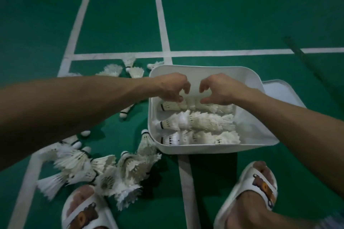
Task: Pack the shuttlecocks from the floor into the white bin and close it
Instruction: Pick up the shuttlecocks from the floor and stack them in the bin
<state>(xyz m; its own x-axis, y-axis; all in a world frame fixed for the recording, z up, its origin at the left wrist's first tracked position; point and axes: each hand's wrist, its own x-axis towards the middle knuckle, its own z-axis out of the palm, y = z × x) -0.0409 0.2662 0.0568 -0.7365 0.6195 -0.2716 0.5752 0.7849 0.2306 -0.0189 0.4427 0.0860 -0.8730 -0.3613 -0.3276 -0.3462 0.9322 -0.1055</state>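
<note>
Both hands are over the white bin [223, 72], which sits on the green court floor [223, 15] in front of the person's feet. Left hand [173, 87] and right hand [219, 89] face each other above the far row [216, 107] of shuttlecocks, fingers curled downward, thumb tips down on the feathers. A gap shows between fingers and thumb on each hand, so I can't tell if they grip the row or just steady it (looks like seating a nested stack, judgement only).

Two more rows lie nearer: middle row [195, 121] and near row [201, 138]. All three are nested cork-into-skirt and laid sideways, corks to the left, likely so they pack tight and the feathers don't crush.

The lid [283, 95] lies flat just beside the bin's right side, out of the way so the opening is free; closing is not yet done.

Plenty is left to pack. A loose pile [111, 169] sits on the floor by the left sandal [83, 210], just beside the bin's near-left corner and handy for the left arm. A far scatter [121, 69] lies beyond the left forearm. The right sandal [260, 186] is near the bin's front. Task is roughly midway, my guess.
</note>
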